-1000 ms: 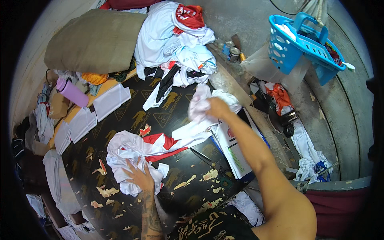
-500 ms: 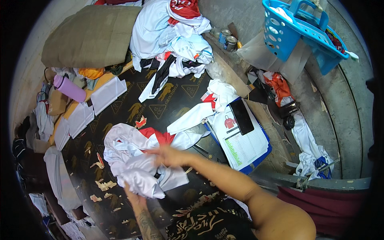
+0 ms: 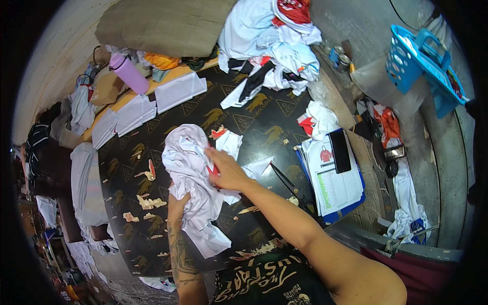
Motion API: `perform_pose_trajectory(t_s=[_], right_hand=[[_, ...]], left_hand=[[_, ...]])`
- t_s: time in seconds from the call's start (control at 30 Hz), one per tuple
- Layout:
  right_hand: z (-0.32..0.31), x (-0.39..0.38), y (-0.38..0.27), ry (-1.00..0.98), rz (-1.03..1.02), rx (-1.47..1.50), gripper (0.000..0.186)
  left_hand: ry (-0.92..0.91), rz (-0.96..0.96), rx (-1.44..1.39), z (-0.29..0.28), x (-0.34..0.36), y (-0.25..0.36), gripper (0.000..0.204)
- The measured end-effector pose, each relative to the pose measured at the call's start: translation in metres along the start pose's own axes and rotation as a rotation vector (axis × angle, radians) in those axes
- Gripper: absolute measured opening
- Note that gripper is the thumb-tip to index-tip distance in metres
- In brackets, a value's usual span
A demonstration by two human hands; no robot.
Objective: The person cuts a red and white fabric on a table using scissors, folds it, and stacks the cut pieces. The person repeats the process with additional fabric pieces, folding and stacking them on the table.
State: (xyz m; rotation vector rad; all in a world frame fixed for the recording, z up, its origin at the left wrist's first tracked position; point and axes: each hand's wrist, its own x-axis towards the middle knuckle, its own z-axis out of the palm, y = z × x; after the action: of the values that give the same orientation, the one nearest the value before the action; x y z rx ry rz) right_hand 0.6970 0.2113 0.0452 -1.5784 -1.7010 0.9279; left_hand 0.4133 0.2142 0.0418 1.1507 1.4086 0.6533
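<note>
A crumpled white garment with red parts (image 3: 190, 152) lies bunched on the dark table in front of me. My left hand (image 3: 178, 203) grips its near left side, with the fingers partly hidden by the cloth. Over its right side, my right hand (image 3: 227, 170) is closed on the fabric at a red part. A white sleeve-like piece (image 3: 230, 144) extends past my right hand, and another white flap pokes out to its right. Beside that flap lies a pair of dark scissors (image 3: 285, 179), blades pointing away from me.
Papers on a blue clipboard (image 3: 325, 178) carry a black phone (image 3: 340, 151) at right. Folded white cloth pieces (image 3: 180, 92) line the far left edge near a purple bottle (image 3: 129, 73). White garments (image 3: 249, 35) are heaped at the back. A blue basket (image 3: 406, 66) stands far right.
The garment has been turned and gathered, and its long white and red sleeve is drawn in from the papers. The scissors are now uncovered. My view has shifted left.
</note>
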Motion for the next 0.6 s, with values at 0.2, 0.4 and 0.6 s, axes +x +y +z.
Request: perform_pose_trajectory(t_s=[0.2,0.4,0.6], right_hand=[[-0.063,-0.005,0.054,0.043,-0.018,-0.52,0.059],[-0.136,-0.016,0.082,0.503,-0.023,-0.482,0.029],[-0.269,-0.063,0.075,0.528,0.564,-0.766,0.09]], left_hand=[[0.124,0.077,0.065,-0.005,-0.013,-0.02,0.078],[0.038,0.064,-0.054,-0.003,0.0,-0.034,0.077],[0.067,-0.009,0.047,-0.01,-0.003,-0.026,0.079]])
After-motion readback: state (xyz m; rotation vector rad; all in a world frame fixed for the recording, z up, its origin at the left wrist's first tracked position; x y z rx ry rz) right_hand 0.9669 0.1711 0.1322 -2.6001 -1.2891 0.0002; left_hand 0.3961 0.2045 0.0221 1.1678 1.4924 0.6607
